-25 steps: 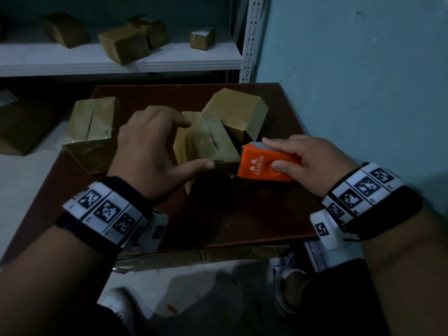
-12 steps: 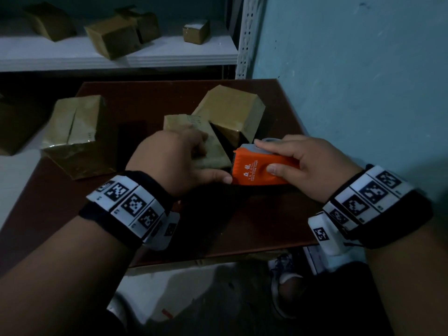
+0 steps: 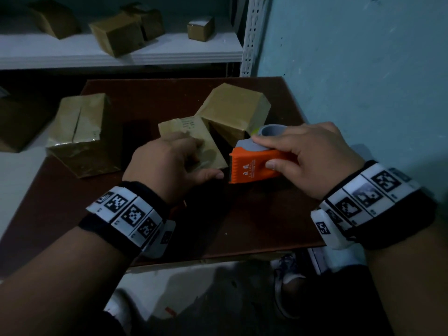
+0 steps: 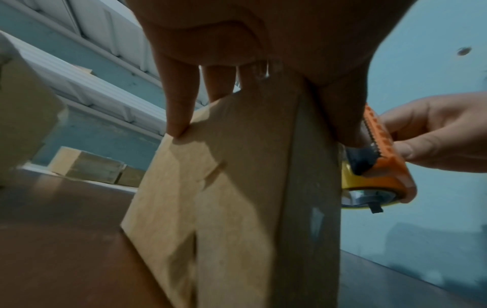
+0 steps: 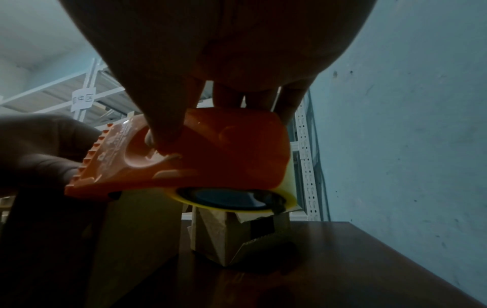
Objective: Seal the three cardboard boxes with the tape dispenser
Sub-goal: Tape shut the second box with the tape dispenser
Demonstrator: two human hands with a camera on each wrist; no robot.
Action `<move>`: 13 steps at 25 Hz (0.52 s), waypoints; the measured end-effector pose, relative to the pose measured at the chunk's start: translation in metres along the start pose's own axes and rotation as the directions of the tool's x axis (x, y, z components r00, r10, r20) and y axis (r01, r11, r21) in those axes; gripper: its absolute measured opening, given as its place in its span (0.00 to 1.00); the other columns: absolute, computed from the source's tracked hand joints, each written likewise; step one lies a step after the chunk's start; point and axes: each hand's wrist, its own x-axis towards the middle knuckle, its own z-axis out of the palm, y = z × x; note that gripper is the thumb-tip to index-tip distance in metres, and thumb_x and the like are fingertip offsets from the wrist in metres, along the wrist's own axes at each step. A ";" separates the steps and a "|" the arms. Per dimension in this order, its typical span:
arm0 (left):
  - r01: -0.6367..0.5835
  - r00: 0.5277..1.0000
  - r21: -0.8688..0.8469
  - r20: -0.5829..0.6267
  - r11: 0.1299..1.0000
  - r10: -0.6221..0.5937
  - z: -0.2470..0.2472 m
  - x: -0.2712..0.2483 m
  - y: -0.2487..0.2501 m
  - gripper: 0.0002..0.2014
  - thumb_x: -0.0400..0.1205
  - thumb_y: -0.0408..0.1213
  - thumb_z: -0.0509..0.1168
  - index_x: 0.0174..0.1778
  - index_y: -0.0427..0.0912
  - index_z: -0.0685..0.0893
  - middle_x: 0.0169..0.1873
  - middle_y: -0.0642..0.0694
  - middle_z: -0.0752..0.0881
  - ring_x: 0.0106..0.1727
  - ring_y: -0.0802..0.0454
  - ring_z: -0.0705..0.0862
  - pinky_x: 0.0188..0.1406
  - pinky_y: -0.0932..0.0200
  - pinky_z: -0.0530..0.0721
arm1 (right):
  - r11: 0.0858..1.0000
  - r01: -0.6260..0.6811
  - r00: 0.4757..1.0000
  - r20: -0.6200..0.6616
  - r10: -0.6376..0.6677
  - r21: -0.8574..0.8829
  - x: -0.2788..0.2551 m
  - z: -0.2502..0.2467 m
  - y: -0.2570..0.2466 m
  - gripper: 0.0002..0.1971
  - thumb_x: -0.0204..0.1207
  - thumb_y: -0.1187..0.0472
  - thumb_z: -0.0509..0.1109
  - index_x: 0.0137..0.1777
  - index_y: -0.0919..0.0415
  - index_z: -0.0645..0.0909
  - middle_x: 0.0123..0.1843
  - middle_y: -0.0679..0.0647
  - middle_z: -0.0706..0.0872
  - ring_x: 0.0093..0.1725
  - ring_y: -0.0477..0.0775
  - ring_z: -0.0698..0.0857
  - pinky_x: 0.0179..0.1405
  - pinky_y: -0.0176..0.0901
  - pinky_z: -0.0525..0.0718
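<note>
Since the frame half a second earlier, both hands are sitting slightly farther from the body, and more of the grey top of the tape dispenser (image 3: pixel 257 163) is showing.

Left hand (image 3: pixel 169 166) is gripping the middle box (image 3: pixel 194 132) — fingers curled over its top, thumb reaching toward the dispenser's serrated edge. Right hand (image 3: pixel 308 158) is holding the orange dispenser, fingers wrapped over its top and thumb pressing its near side. The dispenser is sitting at the right edge of the middle box, near the centre of the dark tabletop (image 3: pixel 254 226).

Left wrist view is showing what the head view hides: fingertips (image 4: pixel 179 125) are pressing on the box's upper edge, the thumb is touching the box corner beside the dispenser's toothed blade, and the yellow tape roll (image 4: pixel 350 181) is visible under the orange shell.

Right wrist view is showing the roll's underside, hanging above the tabletop, with the right box (image 5: pixel 224 239) standing behind it. In the head view that box (image 3: pixel 237 110) is tilted, just beside the middle one.

A left box (image 3: pixel 80 132) is standing well apart at the tabletop's left edge. More boxes are lying on the white shelf (image 3: pixel 169 54) behind.
</note>
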 end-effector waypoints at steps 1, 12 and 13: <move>0.004 1.000 -0.004 -0.004 1.000 -0.004 0.001 -0.001 0.000 0.36 0.70 0.77 0.61 0.47 0.45 0.89 0.60 0.48 0.91 0.63 0.44 0.89 0.50 0.42 0.91 | 1.000 -0.022 1.000 0.017 0.022 0.008 0.001 -0.002 0.000 0.29 0.78 0.38 0.64 0.81 0.31 0.75 0.68 0.44 0.90 0.69 0.59 0.85 0.70 0.60 0.70; 0.057 0.998 0.068 -0.007 0.996 -0.056 -0.001 -0.003 0.009 0.43 0.69 0.85 0.59 0.55 0.48 0.91 0.54 0.51 0.90 0.56 0.48 0.90 0.45 0.48 0.91 | 0.979 -0.133 0.989 0.039 0.141 -0.154 0.005 -0.014 0.006 0.29 0.81 0.38 0.63 0.83 0.29 0.72 0.70 0.46 0.88 0.73 0.60 0.81 0.69 0.56 0.63; 0.070 0.998 0.105 -0.012 0.992 -0.070 0.000 -0.002 0.013 0.43 0.69 0.86 0.58 0.52 0.49 0.90 0.50 0.51 0.89 0.50 0.48 0.89 0.40 0.48 0.90 | 0.976 -0.127 0.990 0.035 0.135 -0.178 0.006 -0.013 0.004 0.28 0.82 0.38 0.64 0.83 0.30 0.72 0.69 0.47 0.88 0.71 0.60 0.81 0.68 0.56 0.63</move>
